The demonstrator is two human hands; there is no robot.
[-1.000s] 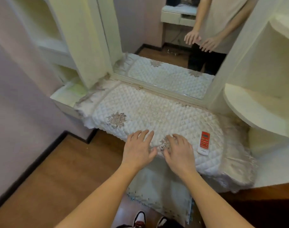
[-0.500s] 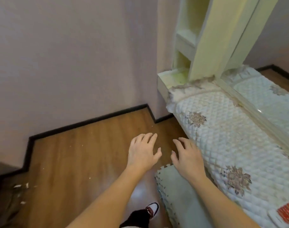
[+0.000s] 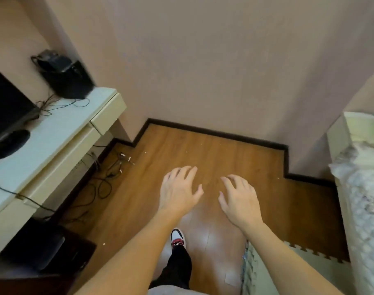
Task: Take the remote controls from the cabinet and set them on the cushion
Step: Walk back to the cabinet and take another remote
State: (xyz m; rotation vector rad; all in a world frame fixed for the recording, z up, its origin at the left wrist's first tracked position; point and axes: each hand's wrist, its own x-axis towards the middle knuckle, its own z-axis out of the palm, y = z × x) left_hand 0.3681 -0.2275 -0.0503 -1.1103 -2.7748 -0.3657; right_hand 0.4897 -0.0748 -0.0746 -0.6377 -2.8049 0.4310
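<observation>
Turned away from the cushion (image 3: 365,188), now at far right, toward the cabinet (image 3: 60,133) at left. Holding nothing in left hand (image 3: 179,188) or right hand (image 3: 239,199), with fingers loosely spread above floor (image 3: 203,150). No remote controls visible now; probably fetching the next from the cabinet.

Black monitor (image 3: 7,107) far left; cables (image 3: 96,188) on wood floor (image 3: 203,150); foam mat (image 3: 288,265) lower right.

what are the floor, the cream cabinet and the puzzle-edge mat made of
Floor: wood or wood-look laminate, glossy; plank grain and glare show. Cabinet: probably painted or laminated board, smooth cream faces. Mat: likely foam, matte, with interlocking toothed edge.
</observation>
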